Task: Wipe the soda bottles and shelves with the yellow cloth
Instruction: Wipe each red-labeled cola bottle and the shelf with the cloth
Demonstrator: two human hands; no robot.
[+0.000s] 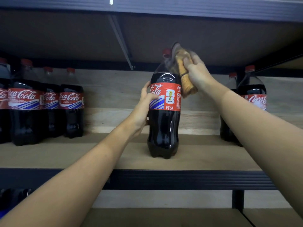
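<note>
Cola bottle [164, 112] in front of me, standing upright near the front edge of the wooden shelf [98, 154], well apart from the others. It has a red cap, a red label with a trophy logo and the letters FRA, and dark soda up to the shoulder. My left hand [146, 104] grips its side at label height, thumb across the label and fingers wrapped round the back. My right hand [196, 72] is clenched round the yellow cloth [185, 76], which I press against the bottle's upper right shoulder, just below the cap. The cloth is bunched in my fist; its top is blurred near the cap, and a loose end hangs down beside the label.

To the left, a row of bottles [41, 102] of the same kind stands further back on the shelf, close together. To the right, two more bottles [252, 99] stand behind my right forearm. Above is the underside of the next shelf [65, 33], with a metal brace running across it. A dark metal rail [180, 179] fronts the shelf that I am working on.
</note>
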